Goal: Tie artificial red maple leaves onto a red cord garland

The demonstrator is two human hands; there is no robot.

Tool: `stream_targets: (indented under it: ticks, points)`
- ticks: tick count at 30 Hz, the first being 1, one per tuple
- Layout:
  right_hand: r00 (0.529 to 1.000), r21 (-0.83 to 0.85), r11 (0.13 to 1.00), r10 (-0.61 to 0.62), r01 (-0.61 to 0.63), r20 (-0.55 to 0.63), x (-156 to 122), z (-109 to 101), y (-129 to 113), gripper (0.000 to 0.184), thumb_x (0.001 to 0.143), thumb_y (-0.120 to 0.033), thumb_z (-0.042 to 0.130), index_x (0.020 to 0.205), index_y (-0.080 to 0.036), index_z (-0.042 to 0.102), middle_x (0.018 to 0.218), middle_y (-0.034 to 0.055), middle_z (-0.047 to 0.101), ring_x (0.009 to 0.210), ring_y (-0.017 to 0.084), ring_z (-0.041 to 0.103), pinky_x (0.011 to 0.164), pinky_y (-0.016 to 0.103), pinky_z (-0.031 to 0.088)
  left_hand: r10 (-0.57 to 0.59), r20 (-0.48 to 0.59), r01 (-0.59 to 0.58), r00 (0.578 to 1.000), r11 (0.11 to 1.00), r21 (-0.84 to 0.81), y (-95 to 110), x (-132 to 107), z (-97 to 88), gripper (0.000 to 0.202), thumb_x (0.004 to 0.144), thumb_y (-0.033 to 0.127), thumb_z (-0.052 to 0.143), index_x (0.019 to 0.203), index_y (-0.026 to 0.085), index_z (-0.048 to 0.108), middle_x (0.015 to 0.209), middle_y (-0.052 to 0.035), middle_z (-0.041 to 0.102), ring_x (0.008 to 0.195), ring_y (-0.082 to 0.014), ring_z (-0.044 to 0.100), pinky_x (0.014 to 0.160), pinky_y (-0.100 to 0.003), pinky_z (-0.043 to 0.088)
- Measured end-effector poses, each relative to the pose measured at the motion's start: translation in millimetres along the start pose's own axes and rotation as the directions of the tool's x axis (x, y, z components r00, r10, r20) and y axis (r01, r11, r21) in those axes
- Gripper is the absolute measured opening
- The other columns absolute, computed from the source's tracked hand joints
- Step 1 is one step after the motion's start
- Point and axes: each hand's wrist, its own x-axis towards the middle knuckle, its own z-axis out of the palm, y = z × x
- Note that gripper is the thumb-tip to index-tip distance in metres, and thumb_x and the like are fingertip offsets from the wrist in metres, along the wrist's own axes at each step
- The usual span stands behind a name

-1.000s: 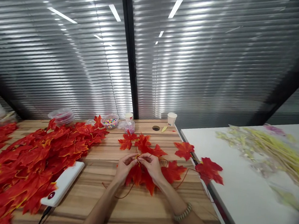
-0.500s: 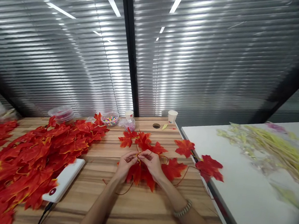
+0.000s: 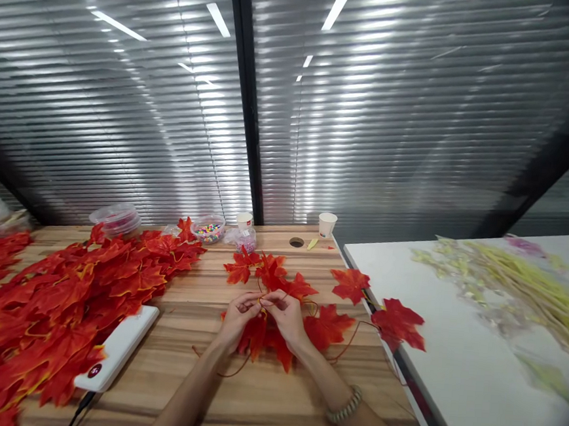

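Left hand (image 3: 237,315), right hand (image 3: 288,317) in a pinch on leaf garland (image 3: 327,325) — leaf pile (image 3: 61,300) leftward

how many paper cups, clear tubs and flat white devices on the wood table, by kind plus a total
paper cups: 2
clear tubs: 2
flat white device: 1
total: 5

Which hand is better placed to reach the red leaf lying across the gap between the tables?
Right, probably: the right hand lies nearer that leaf, and the left hand would have to cross over it. Both now pinch the cord.
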Motion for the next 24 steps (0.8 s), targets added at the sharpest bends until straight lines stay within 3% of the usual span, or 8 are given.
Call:
stream_targets:
  ticks: [6,13,24]
  points:
    - [1.0,-0.01,1.0,-0.004,0.004,-0.028,-1,2,-3,0.013,0.064,-0.028,0.068,0.067,-0.016,0.063,0.065,0.0015,0.059,0.063,0.014,0.055,0.061,0.025,0.044,-0.031,0.001,0.031,1.0,0.996,-0.079,-8,1,1.1,0.034,0.053,0.028,0.077,0.083,0.014,0.067,0.076,-0.0054,0.067,0.062,-0.0121,0.058,0.058,-0.021,0.044]
    - [0.999,-0.038,0.999,-0.007,0.005,-0.047,-2,4,-6,0.01,0.062,-0.025,0.069,0.065,-0.016,0.065,0.063,0.0015,0.06,0.06,0.014,0.054,0.058,0.025,0.043,-0.037,0.001,0.037,0.999,0.992,-0.12,-12,2,-0.8,0.034,0.051,0.028,0.078,0.08,0.015,0.066,0.07,-0.0032,0.067,0.06,-0.0105,0.057,0.056,-0.02,0.044]
    - [0.995,0.0,0.999,0.042,-0.042,-0.089,-1,3,2,0.013,0.058,-0.025,0.071,0.064,-0.016,0.063,0.063,0.0024,0.064,0.061,0.016,0.058,0.058,0.026,0.046,0.001,0.031,-0.001,1.0,1.0,-0.01,-13,5,-0.6,0.027,0.053,0.026,0.077,0.072,0.013,0.063,0.062,-0.0011,0.063,0.053,-0.0093,0.054,0.053,-0.02,0.043]
